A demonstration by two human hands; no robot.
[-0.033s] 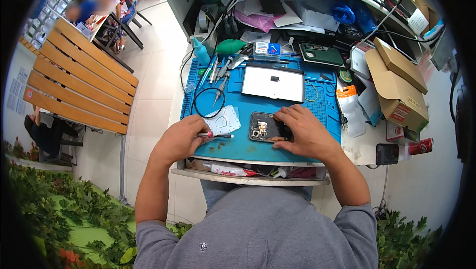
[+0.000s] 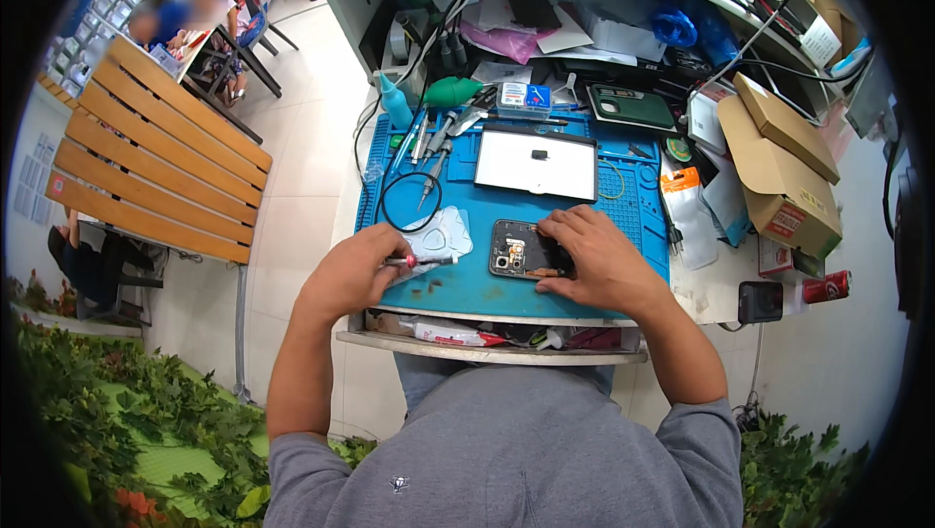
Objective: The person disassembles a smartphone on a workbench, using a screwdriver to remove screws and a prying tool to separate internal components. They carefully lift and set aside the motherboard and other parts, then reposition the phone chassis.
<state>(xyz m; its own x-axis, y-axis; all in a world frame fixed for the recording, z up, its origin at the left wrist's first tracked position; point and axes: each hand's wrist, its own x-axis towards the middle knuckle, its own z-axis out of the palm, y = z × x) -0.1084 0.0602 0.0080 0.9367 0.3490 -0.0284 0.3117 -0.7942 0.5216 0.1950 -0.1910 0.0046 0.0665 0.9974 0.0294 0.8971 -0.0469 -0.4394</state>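
Note:
My left hand (image 2: 353, 267) is closed around a slim screwdriver (image 2: 433, 260) with a pink collar, held nearly level and pointing right over the blue mat. Under and behind it lies a clear plastic sheet (image 2: 443, 233). At the mat's front, my right hand (image 2: 602, 260) grips the right side of an opened smartphone (image 2: 508, 253), thumb at the lower edge and fingers at the upper. The phone lies flat, its dark inside and camera parts facing up. Part of its right side is hidden by my hand. Beyond it sits a white tray (image 2: 526, 166) with a small dark piece on it.
On the blue mat (image 2: 458, 294) are a black cable loop (image 2: 383, 199), several hand tools and a green blower (image 2: 453, 92). A green phone case (image 2: 631, 107) lies behind. Cardboard boxes (image 2: 779, 182) stand right, near a red can (image 2: 828, 287). Below, a drawer (image 2: 487, 348) is pulled out.
The screwdriver's free end has tipped up slightly and my left fingers have shifted a little on it. My right hand and the phone look the same.

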